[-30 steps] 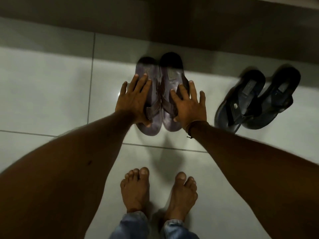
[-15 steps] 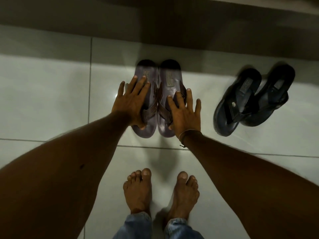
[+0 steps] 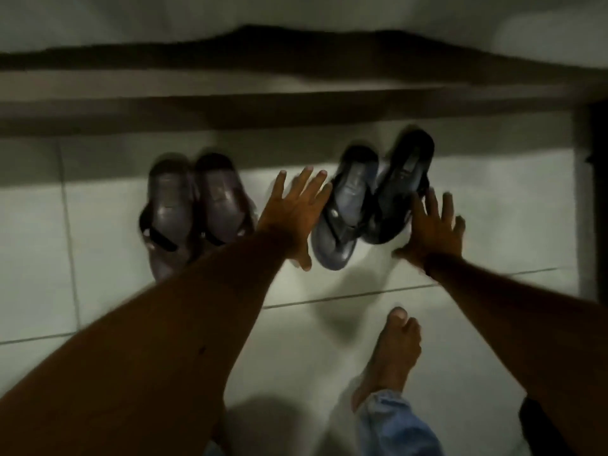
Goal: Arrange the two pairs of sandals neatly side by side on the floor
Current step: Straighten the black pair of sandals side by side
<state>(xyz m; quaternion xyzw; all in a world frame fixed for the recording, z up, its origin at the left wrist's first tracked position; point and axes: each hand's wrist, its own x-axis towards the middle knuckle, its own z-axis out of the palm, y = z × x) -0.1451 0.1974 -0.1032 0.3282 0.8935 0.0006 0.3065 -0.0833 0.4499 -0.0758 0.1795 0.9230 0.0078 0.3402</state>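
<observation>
A brown pair of sandals (image 3: 194, 209) lies side by side on the pale tiled floor, left of centre, with no hand on it. A black pair of sandals (image 3: 371, 202) lies to its right, slanted, the right sandal partly over the left one. My left hand (image 3: 292, 218) is spread flat just left of the black pair, fingers apart. My right hand (image 3: 431, 228) is spread at the pair's right edge, fingertips against the outer sandal. Both hands are empty. The picture is blurred by motion.
A dark ledge or step (image 3: 296, 106) runs along the wall just behind the sandals. A dark upright edge (image 3: 592, 199) stands at the far right. My bare foot (image 3: 391, 353) is planted on the tiles in front of the black pair.
Both hands have left the brown pair and moved right to either side of the black pair. My view and my feet have shifted right too.
</observation>
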